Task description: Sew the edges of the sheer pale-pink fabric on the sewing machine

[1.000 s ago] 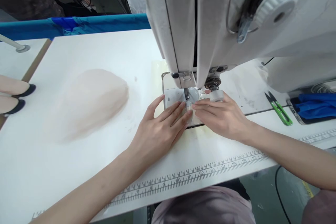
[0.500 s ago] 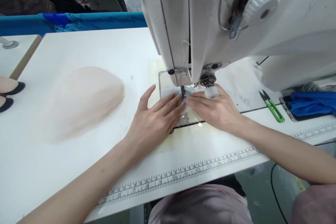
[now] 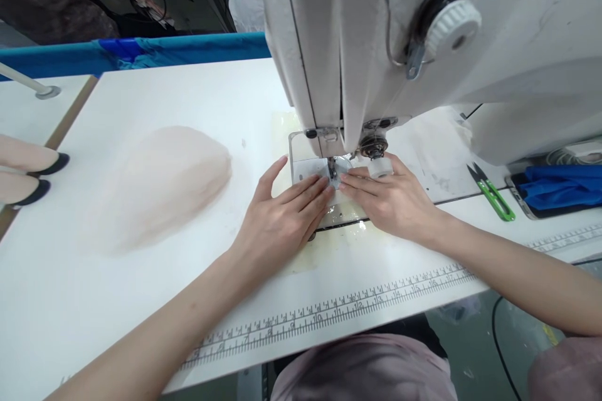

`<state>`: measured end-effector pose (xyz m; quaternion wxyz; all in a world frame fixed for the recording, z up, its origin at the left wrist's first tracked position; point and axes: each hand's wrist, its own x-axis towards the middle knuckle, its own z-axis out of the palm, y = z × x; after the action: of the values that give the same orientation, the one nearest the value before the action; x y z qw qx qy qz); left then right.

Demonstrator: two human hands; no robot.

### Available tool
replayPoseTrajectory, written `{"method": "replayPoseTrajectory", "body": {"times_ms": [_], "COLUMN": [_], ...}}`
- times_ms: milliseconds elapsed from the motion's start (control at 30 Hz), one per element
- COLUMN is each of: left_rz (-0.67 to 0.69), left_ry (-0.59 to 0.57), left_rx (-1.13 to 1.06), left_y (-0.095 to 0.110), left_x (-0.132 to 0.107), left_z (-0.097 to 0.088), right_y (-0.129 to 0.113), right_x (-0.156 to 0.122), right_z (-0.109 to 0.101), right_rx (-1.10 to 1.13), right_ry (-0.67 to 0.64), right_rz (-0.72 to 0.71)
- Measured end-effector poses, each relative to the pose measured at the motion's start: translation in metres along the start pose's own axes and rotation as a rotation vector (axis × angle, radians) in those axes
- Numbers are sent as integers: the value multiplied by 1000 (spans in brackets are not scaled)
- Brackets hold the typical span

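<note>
Two hands are pressing sheer, translucent fabric [image 3: 341, 207].
Left hand [image 3: 277, 225] and right hand [image 3: 390, 200] are lying flat, fingers together, on the steel plate [image 3: 305, 170].

We see a bright, even scene lit from overhead. The white tabletop [image 3: 141, 301] nearly washes out, and the pale fabric pile [image 3: 160, 185] looks soft and low in contrast. Our left hand [image 3: 277, 225] and right hand [image 3: 395, 203] cast only faint shadows. Wide-angle distortion bows the ruler [image 3: 329, 313] and swells the sewing machine [image 3: 470, 75].
</note>
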<state>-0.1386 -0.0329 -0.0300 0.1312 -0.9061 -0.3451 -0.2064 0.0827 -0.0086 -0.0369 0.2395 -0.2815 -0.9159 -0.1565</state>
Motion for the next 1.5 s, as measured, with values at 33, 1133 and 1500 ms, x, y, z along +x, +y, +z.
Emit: {"method": "replayPoseTrajectory", "body": {"times_ms": [33,1133,1500], "left_rz": [0,-106,-20], "left_ry": [2,-36,61], "left_rx": [3,5,34], "left_y": [0,-15,-13], "left_x": [0,2,5], "left_z": [0,0,-14], "right_y": [0,2,-14], "right_x": [0,2,6], "right_z": [0,0,-15], "right_rx": [2,-63,-17], "right_ry": [1,-83,63], "right_rz": [0,27,-9]}}
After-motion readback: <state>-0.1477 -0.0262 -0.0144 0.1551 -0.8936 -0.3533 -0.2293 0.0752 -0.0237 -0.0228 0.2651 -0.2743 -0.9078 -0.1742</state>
